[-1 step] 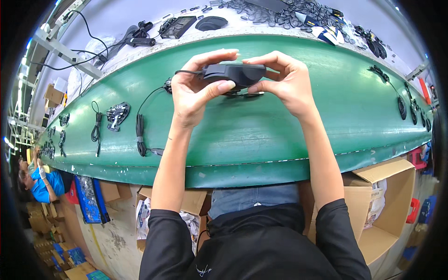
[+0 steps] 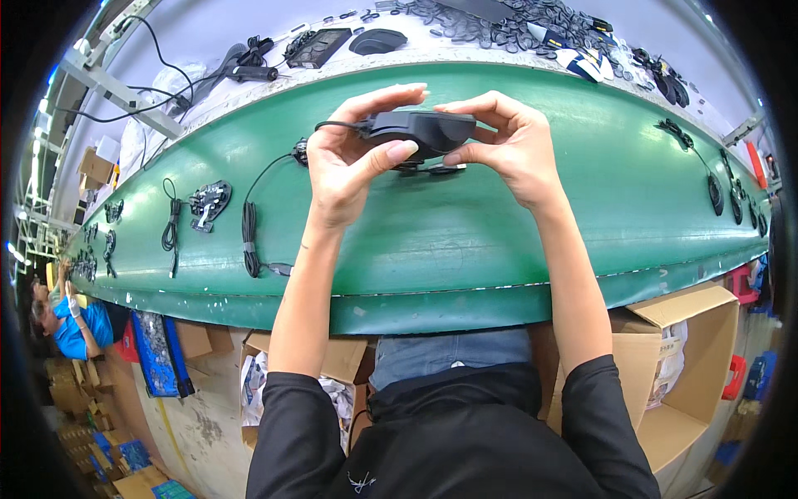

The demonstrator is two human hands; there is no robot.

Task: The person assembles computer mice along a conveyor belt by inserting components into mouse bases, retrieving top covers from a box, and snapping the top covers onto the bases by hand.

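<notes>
Above the green belt (image 2: 465,241) I hold a black corded computer mouse (image 2: 426,131) between both hands. My left hand (image 2: 342,170) grips its left end, thumb along the near side and fingers behind. My right hand (image 2: 517,154) pinches the right end between thumb and fingers. The mouse's cable runs out on the left, past my left palm. Just beneath the mouse, a dark part (image 2: 445,169) is partly hidden by my hands. A coiled black cable (image 2: 250,239) lies on the belt left of my left forearm.
More coiled cable (image 2: 170,233) and a mouse part (image 2: 209,204) lie left; several corded mice (image 2: 716,193) lie far right. A back shelf holds a black mouse (image 2: 377,41) and small dark parts (image 2: 490,33). Cardboard boxes (image 2: 694,391) stand below. A co-worker (image 2: 83,328) is at far left.
</notes>
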